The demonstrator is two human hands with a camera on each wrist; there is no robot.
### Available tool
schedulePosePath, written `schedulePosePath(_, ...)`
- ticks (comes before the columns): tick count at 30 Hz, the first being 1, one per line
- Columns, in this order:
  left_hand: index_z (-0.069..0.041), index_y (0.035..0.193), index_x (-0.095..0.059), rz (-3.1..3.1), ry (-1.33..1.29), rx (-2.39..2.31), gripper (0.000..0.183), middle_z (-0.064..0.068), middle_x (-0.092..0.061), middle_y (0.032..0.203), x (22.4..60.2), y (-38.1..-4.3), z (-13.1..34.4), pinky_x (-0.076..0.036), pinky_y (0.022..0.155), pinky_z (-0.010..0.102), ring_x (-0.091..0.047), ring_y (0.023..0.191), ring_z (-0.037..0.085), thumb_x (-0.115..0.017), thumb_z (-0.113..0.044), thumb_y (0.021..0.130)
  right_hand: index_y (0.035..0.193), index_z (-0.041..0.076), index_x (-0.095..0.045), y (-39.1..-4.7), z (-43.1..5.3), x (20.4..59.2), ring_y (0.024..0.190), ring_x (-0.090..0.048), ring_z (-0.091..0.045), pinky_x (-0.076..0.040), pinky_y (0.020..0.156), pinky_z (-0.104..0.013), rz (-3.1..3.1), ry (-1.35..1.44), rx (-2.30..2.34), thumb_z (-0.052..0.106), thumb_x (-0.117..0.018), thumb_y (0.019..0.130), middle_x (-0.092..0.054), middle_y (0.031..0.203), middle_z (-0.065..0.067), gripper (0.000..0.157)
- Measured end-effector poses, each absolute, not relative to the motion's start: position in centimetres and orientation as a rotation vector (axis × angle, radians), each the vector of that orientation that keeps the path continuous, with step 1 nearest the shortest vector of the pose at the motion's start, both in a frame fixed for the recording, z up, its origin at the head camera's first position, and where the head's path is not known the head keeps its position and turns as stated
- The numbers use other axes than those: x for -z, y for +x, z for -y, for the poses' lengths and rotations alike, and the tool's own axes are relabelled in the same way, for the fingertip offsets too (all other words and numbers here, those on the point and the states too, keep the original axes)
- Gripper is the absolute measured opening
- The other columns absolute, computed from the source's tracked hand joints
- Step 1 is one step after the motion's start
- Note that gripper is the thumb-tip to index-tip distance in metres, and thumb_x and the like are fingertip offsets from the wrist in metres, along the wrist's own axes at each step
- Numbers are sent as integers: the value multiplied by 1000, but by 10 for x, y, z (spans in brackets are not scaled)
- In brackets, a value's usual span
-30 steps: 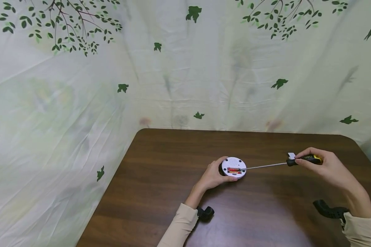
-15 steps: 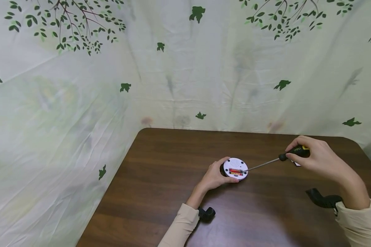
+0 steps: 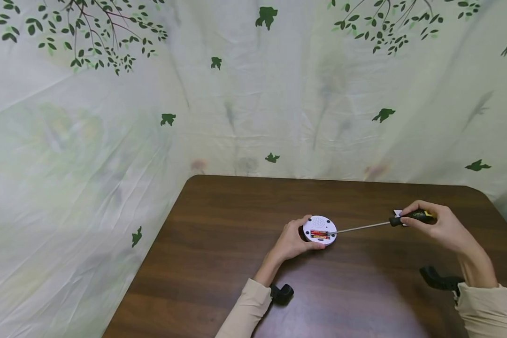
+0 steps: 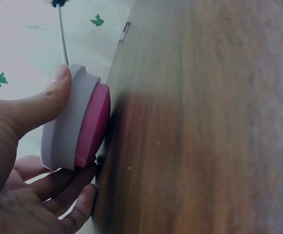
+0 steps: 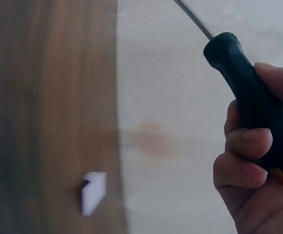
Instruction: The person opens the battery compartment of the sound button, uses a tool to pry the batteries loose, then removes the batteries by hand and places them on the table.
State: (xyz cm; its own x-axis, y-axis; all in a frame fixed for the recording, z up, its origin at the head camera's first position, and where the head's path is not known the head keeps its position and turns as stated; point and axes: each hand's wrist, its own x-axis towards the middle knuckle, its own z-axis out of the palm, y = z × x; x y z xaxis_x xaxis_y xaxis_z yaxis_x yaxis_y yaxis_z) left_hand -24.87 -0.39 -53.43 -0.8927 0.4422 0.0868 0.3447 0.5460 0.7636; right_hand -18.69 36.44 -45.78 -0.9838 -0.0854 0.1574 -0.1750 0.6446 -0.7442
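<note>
My left hand (image 3: 292, 241) grips a round white device (image 3: 318, 222) by its rim, thumb on the near side. Its underside faces up, with speaker holes, dark feet and two red batteries (image 3: 319, 234) in an uncovered compartment; the left wrist view shows a pink lower part (image 4: 93, 127). My right hand (image 3: 449, 230) holds a screwdriver (image 3: 418, 215) by its black and yellow handle. The shaft slants slightly down to the left, and the tip meets the right end of the compartment. Exactly what the tip touches is too small to tell.
A small white plastic piece (image 5: 94, 192) lies on the brown table (image 3: 236, 206) behind the screwdriver handle, partly hidden in the head view. Beyond the table's back edge hangs a pale curtain (image 3: 253, 103) printed with leaves.
The right hand swung the screwdriver's handle up and leftward half a second ago, then lowered it again. The tip stays at the compartment's right end. My left hand and the device hold still.
</note>
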Motion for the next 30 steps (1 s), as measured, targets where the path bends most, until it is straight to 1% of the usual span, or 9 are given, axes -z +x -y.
schedulePosePath(3,-5,148,-56,-2656,676,-1284,88,12,-64,145,536,-249,4,-45,114,40,-60,134,27,-95,-35,75,109,9,-71,-185,-371,476,74,-45,-12,-35,61,-31,2732,181,-1337,18,-70,100,-62,92,9,13)
schedulePosePath(8,-3,148,-56,-2642,677,-1292,89,13,-63,145,537,-248,6,-44,115,42,-59,135,28,-95,-35,75,111,6,-71,-180,-375,497,82,-46,-11,-34,66,-32,2699,109,-1436,19,-69,101,-63,95,5,16)
schedulePosePath(13,-4,148,-56,-2642,682,-1308,87,13,-64,144,536,-249,4,-45,114,42,-60,133,28,-94,-35,75,110,7,-72,-179,-379,505,84,-45,-9,-32,66,-31,2680,121,-1429,18,-69,100,-63,93,9,15)
schedulePosePath(17,-5,148,-56,-2643,689,-1306,87,12,-64,144,538,-251,3,-46,114,41,-60,133,27,-94,-35,76,110,7,-72,-179,-383,511,82,-44,-10,-31,64,-33,2670,144,-1439,16,-68,101,-59,89,12,14)
schedulePosePath(23,-7,148,-56,-2633,696,-1304,87,11,-64,145,539,-252,2,-46,114,39,-60,134,26,-94,-36,76,112,9,-72,-180,-388,519,73,-46,-14,-36,60,-35,2667,130,-1504,14,-66,102,-53,82,12,13)
schedulePosePath(27,-7,149,-56,-2617,699,-1317,87,11,-64,145,539,-254,3,-46,115,40,-60,133,26,-94,-35,76,112,11,-73,-181,-389,520,71,-44,-15,-32,60,-37,2642,121,-1554,14,-65,102,-50,79,12,13)
schedulePosePath(30,-9,149,-56,-2615,706,-1312,86,10,-66,142,540,-254,5,-47,113,39,-61,131,24,-94,-35,76,111,11,-74,-179,-390,518,71,-43,-14,-30,60,-38,2624,111,-1576,12,-66,101,-48,78,12,13)
